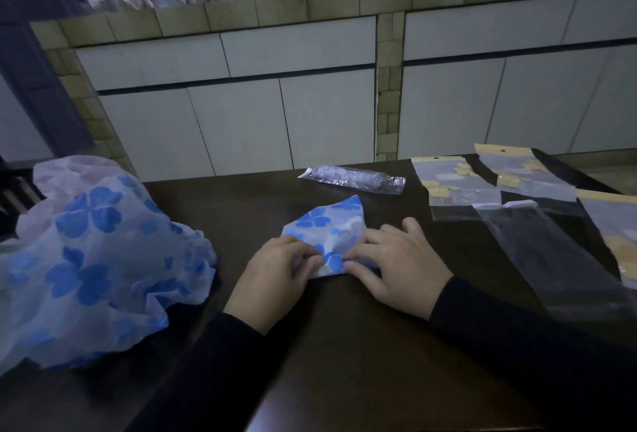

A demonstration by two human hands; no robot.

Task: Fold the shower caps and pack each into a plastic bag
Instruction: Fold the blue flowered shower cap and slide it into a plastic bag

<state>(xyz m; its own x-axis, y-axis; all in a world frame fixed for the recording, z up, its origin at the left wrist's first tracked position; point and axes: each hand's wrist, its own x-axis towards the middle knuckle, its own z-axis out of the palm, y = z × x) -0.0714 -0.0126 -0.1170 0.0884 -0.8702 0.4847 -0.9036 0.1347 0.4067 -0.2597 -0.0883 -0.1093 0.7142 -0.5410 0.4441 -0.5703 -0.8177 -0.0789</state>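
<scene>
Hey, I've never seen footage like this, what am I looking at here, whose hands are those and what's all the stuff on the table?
There is no machine here. A person wears a camera on the head, so this single picture looks down at their own two hands. The left hand and right hand pinch a partly folded shower cap, white with blue flowers, against a dark table. To the left lies a pile of unfolded caps. Farther back is one packed cap, rolled inside a clear bag. On the right lie empty plastic bags with yellow tops. Behind the table are pale cabinet doors.
</scene>
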